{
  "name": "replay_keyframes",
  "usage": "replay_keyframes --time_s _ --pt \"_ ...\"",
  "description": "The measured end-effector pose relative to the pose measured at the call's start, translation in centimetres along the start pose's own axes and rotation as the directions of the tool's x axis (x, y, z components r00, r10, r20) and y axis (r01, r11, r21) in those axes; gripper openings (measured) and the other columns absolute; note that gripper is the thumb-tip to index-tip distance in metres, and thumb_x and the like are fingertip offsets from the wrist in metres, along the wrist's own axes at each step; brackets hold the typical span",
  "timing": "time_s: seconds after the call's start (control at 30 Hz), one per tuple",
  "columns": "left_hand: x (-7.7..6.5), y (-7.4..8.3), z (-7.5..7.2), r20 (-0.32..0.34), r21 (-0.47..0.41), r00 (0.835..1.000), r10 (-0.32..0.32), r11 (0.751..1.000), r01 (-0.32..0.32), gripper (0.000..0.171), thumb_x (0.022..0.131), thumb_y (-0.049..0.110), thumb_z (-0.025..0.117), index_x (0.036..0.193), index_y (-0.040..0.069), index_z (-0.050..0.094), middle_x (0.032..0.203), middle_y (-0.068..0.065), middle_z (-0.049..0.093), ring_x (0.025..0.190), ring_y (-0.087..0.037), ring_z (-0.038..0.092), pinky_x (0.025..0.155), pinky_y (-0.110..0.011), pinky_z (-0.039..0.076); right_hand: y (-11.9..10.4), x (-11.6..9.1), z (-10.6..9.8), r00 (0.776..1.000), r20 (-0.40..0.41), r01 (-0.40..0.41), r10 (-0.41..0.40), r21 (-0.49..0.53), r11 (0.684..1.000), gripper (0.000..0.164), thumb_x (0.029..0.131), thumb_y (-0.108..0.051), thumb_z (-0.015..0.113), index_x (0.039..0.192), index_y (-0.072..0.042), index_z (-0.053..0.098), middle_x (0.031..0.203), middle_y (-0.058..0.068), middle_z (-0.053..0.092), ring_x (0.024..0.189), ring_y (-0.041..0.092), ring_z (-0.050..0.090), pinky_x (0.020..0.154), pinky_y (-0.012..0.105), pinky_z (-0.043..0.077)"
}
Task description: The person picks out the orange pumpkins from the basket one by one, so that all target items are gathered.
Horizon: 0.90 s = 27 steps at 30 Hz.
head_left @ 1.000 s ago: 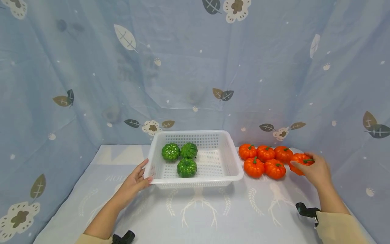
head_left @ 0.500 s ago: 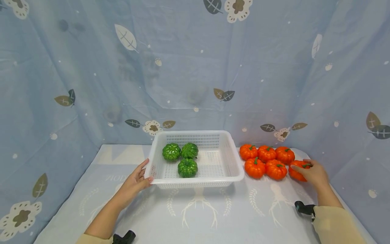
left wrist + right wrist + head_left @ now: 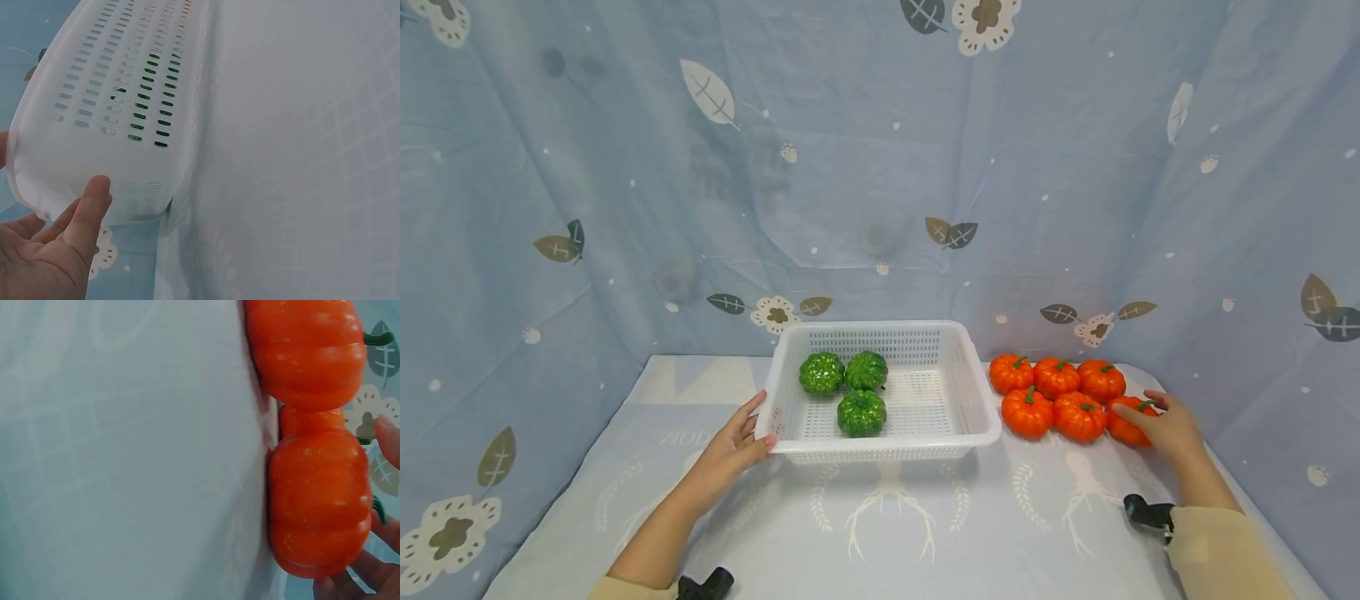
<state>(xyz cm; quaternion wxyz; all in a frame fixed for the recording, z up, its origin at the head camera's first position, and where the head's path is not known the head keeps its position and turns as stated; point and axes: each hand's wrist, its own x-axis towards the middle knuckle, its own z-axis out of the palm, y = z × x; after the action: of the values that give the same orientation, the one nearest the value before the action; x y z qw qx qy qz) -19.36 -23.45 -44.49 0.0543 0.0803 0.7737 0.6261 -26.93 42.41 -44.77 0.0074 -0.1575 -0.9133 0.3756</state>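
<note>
At the right end of a two-row group of orange mini pumpkins [image 3: 1027,413], my right hand [image 3: 1172,423] is at the front-row end pumpkin [image 3: 1126,423]. In the right wrist view its fingers [image 3: 344,587] touch the far side of that pumpkin, while the thumb [image 3: 387,440] stands off above it. A white perforated plastic basket [image 3: 887,448] sits mid-table, with three green mini pumpkins [image 3: 861,413] in its left part. My left hand [image 3: 724,457] holds the basket's left front corner, thumb at the rim and fingers [image 3: 90,215] along the outer wall.
A pale patterned cloth [image 3: 985,533] covers the table. Blue printed fabric [image 3: 880,183] hangs behind it and at both sides. The orange pumpkins stand close to the basket's right side.
The end orange pumpkin has come down and forward onto the table, then slid left against its neighbour. My right hand moved with it, and its grip has loosened. The left hand stays put.
</note>
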Motion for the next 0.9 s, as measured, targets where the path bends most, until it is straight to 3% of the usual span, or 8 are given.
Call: replay_keyframes --time_s 0.17,0.47,0.7,0.9 --pt "0.0 0.0 0.0 -0.006 0.008 1.000 -0.003 1.000 0.003 0.087 0.097 0.022 0.066 0.162 0.017 0.009 0.158 -0.024 0.029 0.135 -0.043 0.045 0.099 -0.044 0.051 0.0 -0.8 -0.8 1.000 0.028 -0.003 0.003 0.002 1.000 0.099 0.092 -0.060 0.059 0.153 0.008 0.021 0.148 0.043 0.022 0.130 0.058 0.027 0.103 0.070 0.034" --pt "-0.1 0.4 0.0 0.000 -0.010 1.000 0.005 1.000 -0.005 0.085 0.098 0.018 0.064 0.162 0.016 0.008 0.158 -0.025 0.029 0.135 -0.043 0.045 0.098 -0.040 0.052 1.0 -1.3 -1.1 0.997 0.082 -0.007 0.008 -0.012 1.000 0.098 0.093 -0.056 0.061 0.148 0.014 0.021 0.144 0.043 0.024 0.127 0.058 0.030 0.102 0.069 0.035" --pt "-0.2 0.4 0.0 0.002 -0.012 1.000 0.003 1.000 -0.003 0.083 0.099 0.015 0.063 0.162 0.016 0.008 0.157 -0.025 0.031 0.134 -0.042 0.046 0.097 -0.038 0.052 1.2 -1.4 -0.6 0.999 0.036 -0.010 0.010 0.001 1.000 0.092 0.094 -0.051 0.063 0.145 0.015 0.025 0.142 0.042 0.030 0.126 0.056 0.035 0.104 0.066 0.036" --pt "-0.2 0.3 0.0 0.008 -0.016 1.000 0.009 1.000 -0.009 0.083 0.099 0.014 0.062 0.162 0.016 0.008 0.157 -0.026 0.031 0.134 -0.042 0.046 0.097 -0.037 0.052 1.0 -1.6 -0.4 0.998 0.044 -0.041 0.040 0.009 0.999 0.096 0.091 -0.054 0.065 0.146 0.014 0.024 0.142 0.042 0.029 0.126 0.057 0.034 0.103 0.067 0.036"
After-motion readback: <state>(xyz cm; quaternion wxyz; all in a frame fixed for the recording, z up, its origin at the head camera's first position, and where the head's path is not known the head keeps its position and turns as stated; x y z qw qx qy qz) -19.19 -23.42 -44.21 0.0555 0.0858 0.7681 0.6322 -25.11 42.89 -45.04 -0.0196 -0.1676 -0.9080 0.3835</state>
